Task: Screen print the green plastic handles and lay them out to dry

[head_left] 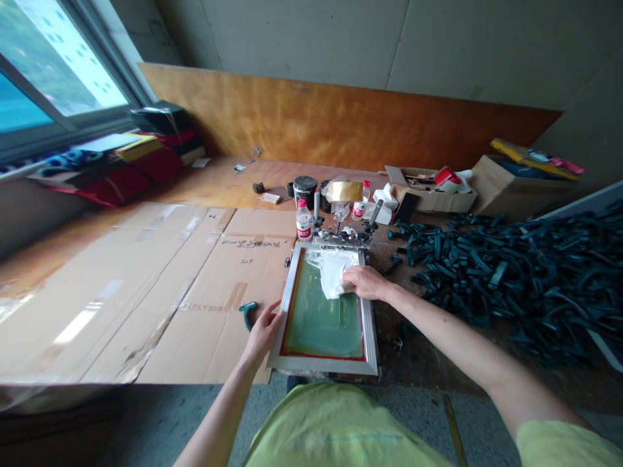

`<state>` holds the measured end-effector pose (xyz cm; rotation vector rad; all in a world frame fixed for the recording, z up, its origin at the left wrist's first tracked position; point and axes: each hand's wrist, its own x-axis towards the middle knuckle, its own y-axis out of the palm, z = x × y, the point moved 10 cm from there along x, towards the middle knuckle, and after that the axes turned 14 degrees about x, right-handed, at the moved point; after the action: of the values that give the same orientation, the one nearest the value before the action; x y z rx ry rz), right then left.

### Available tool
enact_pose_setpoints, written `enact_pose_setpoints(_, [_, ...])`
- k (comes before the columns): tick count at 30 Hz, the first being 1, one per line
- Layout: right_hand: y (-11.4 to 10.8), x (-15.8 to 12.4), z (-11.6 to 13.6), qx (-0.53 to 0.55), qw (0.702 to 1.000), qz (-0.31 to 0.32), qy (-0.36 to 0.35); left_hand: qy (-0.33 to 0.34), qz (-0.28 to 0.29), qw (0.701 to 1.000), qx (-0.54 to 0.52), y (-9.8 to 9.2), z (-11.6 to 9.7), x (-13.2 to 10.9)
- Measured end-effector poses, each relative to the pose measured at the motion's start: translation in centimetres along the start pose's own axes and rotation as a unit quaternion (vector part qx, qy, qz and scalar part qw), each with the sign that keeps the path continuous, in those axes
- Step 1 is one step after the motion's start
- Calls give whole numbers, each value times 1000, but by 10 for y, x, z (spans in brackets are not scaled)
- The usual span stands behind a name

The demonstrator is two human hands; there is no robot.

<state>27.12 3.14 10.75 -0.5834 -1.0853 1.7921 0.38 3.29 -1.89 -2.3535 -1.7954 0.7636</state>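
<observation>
A screen-printing frame [370, 324] with a silver border and a green mesh lies in front of me, its far end under a metal clamp [341, 239]. My right hand [367, 283] is closed on a crumpled white rag [333, 275], which lies against the upper part of the mesh. At the left border, my left hand [265, 327] grips the frame's side with thumb and fingers. Just left of that hand, a curved dark-teal handle [248, 312] rests on the cardboard. The right fingertips are partly hidden by the rag.
Flattened cardboard [195, 279] covers the table's left side. A heap of dark-teal handles [496, 266] spreads on the right. Behind the clamp stand a red-capped bottle [303, 222] and a black tub [305, 189]. An open carton [438, 198] sits at the back right.
</observation>
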Motion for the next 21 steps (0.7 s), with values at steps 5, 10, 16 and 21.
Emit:
enact_pose_setpoints(5, [5, -8, 4, -53, 991, -118, 15, 1, 4, 1000, -14, -1, -5, -3])
enact_pose_setpoints(10, [3, -15, 4, -5, 994, -109, -7, -14, -3, 999, -35, -3, -15, -8])
enact_pose_setpoints(16, [-66, 41, -49, 57, 971, -180, 148, -24, 52, 995, -78, -13, -54, -22])
enact_pose_setpoints(21, [-123, 8, -93, -6, 924, -298, 241, 43, 8, 994, -98, -45, -128, -17])
